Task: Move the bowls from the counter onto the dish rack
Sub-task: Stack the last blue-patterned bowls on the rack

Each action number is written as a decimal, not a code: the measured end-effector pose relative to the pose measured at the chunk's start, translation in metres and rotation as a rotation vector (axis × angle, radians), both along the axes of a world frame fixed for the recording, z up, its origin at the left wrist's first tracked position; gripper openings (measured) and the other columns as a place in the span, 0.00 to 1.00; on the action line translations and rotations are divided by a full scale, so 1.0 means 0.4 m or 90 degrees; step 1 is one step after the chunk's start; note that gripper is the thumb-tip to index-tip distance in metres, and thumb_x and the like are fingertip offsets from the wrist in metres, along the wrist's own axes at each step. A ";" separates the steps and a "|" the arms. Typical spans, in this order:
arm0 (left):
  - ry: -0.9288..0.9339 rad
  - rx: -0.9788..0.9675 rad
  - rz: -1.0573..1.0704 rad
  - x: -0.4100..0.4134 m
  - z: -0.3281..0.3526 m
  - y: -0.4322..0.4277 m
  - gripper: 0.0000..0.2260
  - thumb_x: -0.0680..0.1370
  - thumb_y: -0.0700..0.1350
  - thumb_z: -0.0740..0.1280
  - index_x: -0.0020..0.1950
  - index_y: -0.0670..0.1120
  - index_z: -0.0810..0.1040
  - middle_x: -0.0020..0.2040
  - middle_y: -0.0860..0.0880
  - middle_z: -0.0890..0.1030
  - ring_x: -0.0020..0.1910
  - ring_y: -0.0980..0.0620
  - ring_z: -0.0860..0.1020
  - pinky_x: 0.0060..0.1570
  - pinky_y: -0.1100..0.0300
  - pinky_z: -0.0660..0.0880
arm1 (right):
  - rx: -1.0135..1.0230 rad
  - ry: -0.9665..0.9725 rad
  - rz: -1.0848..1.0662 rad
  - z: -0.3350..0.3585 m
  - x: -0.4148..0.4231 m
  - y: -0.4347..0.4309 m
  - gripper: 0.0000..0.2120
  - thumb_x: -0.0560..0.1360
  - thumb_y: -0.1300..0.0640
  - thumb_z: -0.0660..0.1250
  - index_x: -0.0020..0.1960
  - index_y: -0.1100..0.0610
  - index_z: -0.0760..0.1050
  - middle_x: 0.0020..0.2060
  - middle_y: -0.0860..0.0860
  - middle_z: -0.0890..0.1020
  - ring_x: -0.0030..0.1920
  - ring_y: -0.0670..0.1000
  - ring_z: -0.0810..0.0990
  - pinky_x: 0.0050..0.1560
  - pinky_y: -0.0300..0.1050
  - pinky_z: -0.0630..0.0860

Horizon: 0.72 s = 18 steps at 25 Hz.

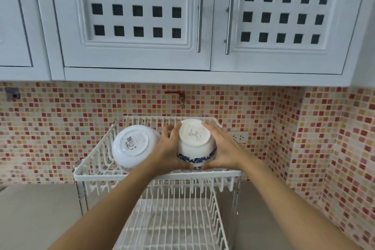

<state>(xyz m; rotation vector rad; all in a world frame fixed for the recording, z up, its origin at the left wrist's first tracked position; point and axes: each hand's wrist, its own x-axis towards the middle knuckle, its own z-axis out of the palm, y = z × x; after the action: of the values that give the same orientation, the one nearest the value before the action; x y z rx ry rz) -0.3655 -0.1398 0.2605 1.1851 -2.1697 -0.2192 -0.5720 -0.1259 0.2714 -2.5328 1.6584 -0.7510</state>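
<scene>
Blue-patterned bowl going onto the dish rack, top tier.

Left hand and right hand clasp it upside down, a white bowl at its nine o'clock; likely glazed ceramic (slippery, chippable), best gripped by the sides.

a home kitchen: white cupboards above a mosaic tile wall, a wire dish rack, probably a tap.
</scene>
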 end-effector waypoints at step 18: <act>-0.105 -0.048 0.037 -0.003 -0.032 -0.038 0.59 0.57 0.59 0.79 0.76 0.41 0.48 0.67 0.42 0.60 0.68 0.41 0.63 0.71 0.46 0.62 | -0.032 0.086 -0.016 -0.003 0.016 0.012 0.60 0.59 0.41 0.78 0.77 0.54 0.43 0.74 0.50 0.49 0.72 0.55 0.62 0.69 0.51 0.67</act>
<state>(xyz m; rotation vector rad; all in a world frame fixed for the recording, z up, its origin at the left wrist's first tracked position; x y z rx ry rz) -0.3666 -0.1549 0.2479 1.2595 -2.2603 -0.0140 -0.5656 -0.1213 0.2700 -2.6572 1.7347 -0.6446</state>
